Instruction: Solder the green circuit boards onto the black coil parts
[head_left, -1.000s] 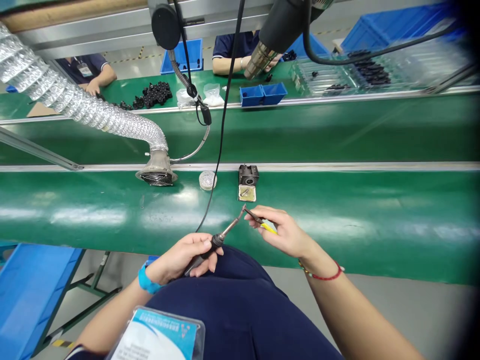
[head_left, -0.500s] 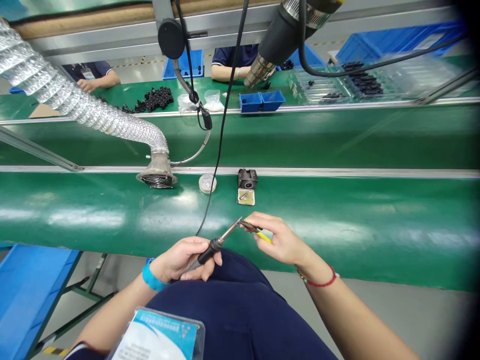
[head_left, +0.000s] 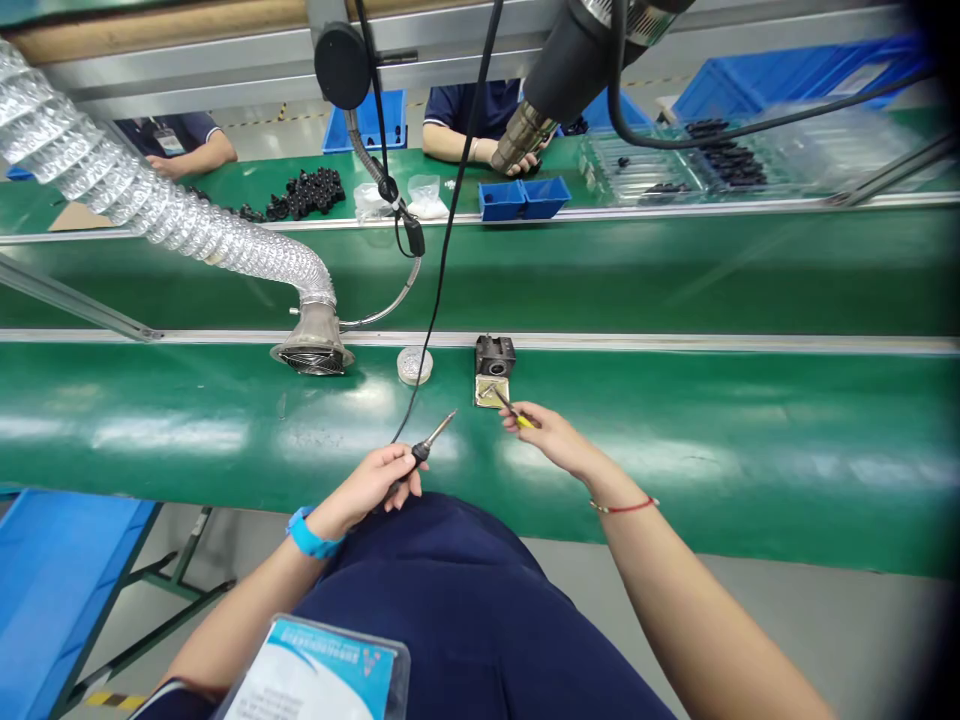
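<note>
My left hand [head_left: 384, 478] is closed around the dark handle of a soldering iron [head_left: 433, 437], whose metal tip points up and to the right. In my right hand [head_left: 546, 434] are pliers [head_left: 523, 417] with yellow grips, held with the jaws forward. Those jaws reach the sponge tray [head_left: 491, 391] at the front of a black soldering iron stand [head_left: 495, 356]. A small metal piece lies on the sponge; whether the jaws touch it I cannot tell. Left of the stand sits a round tin [head_left: 415, 366] with silvery contents, behind the iron's cable.
A silver extraction duct [head_left: 247, 245] ends in a metal hood [head_left: 311, 345] at the left. Overhead hangs a hot air gun [head_left: 555, 85]. Across the green bench [head_left: 712, 430], two co-workers sit behind black parts [head_left: 307, 195] and small blue bins [head_left: 523, 199].
The pliers have moved away from the iron's tip, forward to the sponge tray. My left hand and the iron have shifted slightly forward and left.
</note>
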